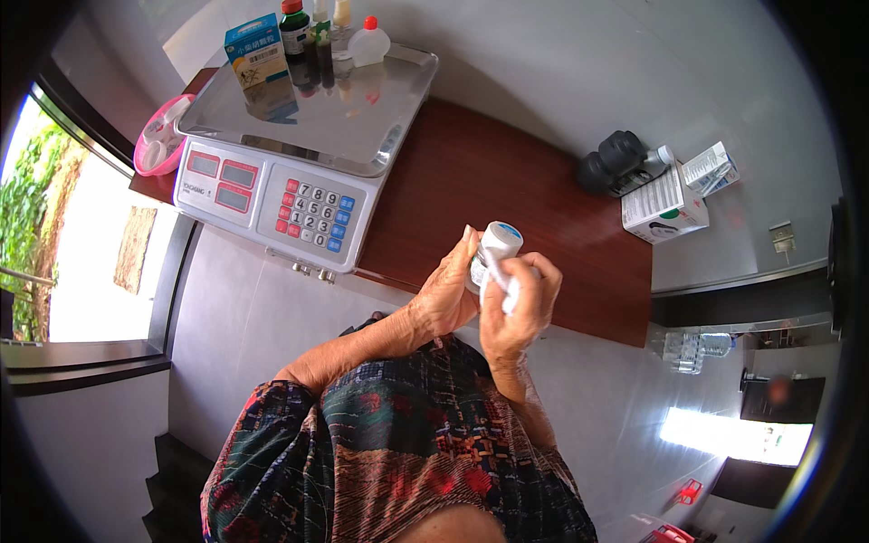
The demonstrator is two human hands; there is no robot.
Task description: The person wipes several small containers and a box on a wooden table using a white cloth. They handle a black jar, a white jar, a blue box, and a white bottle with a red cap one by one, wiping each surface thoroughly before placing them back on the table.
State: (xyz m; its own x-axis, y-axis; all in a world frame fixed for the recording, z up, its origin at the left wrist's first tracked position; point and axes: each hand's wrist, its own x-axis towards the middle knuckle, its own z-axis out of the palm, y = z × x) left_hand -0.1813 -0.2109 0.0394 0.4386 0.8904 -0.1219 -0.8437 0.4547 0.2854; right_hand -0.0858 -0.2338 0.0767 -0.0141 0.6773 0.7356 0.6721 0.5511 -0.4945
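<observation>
My left hand (446, 288) grips a small white bottle (503, 239), tilted, with a blue patch on its white top. Its fingers wrap around the far side of the bottle, so much of the label is hidden. My right hand (520, 312) is closed on a crumpled white tissue (510, 294), pressed to the bottle's side; part of it is smeared by motion. Both hands are in front of my body, above the near edge of the dark red-brown table (489, 172).
On the left stands a weighing scale (272, 204), its steel pan bearing a medicine box (257, 52) and several bottles. A pink basket (156, 161) is beside it. Black containers (618, 161) and a white box (665, 206) sit along the wall at right. Water bottles (692, 351) are lower right.
</observation>
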